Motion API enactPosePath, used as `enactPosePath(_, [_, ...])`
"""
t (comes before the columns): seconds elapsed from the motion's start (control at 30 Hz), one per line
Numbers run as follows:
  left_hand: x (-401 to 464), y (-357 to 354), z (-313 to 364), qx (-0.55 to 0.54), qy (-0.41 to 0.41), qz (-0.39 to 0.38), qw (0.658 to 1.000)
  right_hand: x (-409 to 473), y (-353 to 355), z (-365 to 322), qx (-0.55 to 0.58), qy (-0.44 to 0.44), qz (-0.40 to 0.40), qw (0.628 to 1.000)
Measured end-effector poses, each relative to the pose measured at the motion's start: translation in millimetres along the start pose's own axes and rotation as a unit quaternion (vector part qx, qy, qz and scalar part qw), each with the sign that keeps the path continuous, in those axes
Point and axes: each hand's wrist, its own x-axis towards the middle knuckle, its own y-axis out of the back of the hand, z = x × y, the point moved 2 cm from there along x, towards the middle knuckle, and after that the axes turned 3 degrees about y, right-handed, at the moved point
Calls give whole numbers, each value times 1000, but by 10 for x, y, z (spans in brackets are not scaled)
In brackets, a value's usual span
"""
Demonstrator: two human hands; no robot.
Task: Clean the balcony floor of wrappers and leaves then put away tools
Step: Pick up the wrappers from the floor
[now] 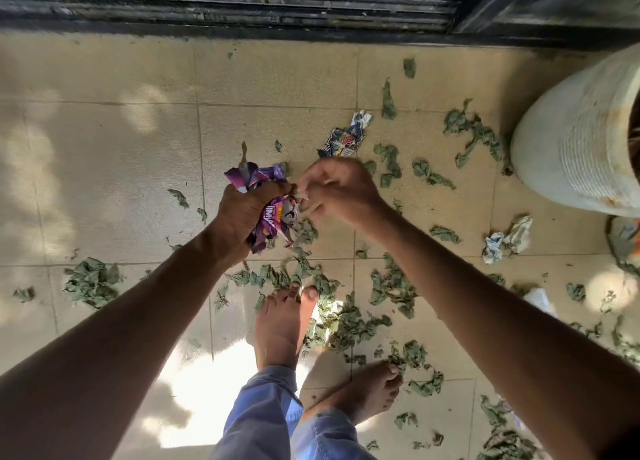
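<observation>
Fingers of the left hand [242, 213] clench crumpled purple wrappers [273, 213].
Right hand [337, 189] pinches their edge; printed lettering partly hidden, unreadable.

Purple wrapper [273, 213], crumpled in my left hand [242, 213]: white letters, partly legible, upside down, roughly "IMA"; remainder creased away. Blue-white wrapper [346, 135] on tiles: print illegible.
</observation>
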Motion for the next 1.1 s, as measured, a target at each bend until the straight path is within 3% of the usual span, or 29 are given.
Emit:
enactPosePath(0.07, [41, 122, -62, -15, 0, 20, 1000, 266, 185, 85, -129, 44, 100, 986])
enactPosePath(0.13, [86, 227, -66, -24, 10, 19, 999, 532, 367, 217, -343, 31, 178, 922])
enactPosePath(0.2, [110, 322, -140, -13, 20, 21, 999, 750, 478, 355, -476, -11, 142, 868])
enactPosePath(0.3, [131, 406, -208, -10, 28, 39, 999, 899, 544, 487, -522, -6, 94, 848])
enactPosePath(0.5, [98, 334, -257, -19, 36, 35, 999, 653, 655, 360, -332, -14, 302, 893])
enactPosePath(0.57, [56, 248, -241, -29, 35, 32, 998, 397, 592, 286, -245, 0, 326, 913])
enactPosePath(0.7, [-78, 11, -215, -37, 29, 7, 999, -194, 200, 28, -108, 3, 289, 951])
enactPosePath(0.83, [-288, -152, -167, -68, 58, 20, 996, -696, -252, -237, -130, 58, 202, 969])
enactPosePath(0.9, [-403, -193, -122, -89, 60, 21, 994, -802, -306, -381, -48, 21, 150, 987])
enactPosePath(1.0, [-622, -214, -10, -131, 58, 4, 990, -859, -301, -666, 130, -21, 125, 983])
enactPosePath(1.1, [-877, -244, 154, -188, 39, -31, 981, -927, -448, -1035, 200, -22, 134, 970])
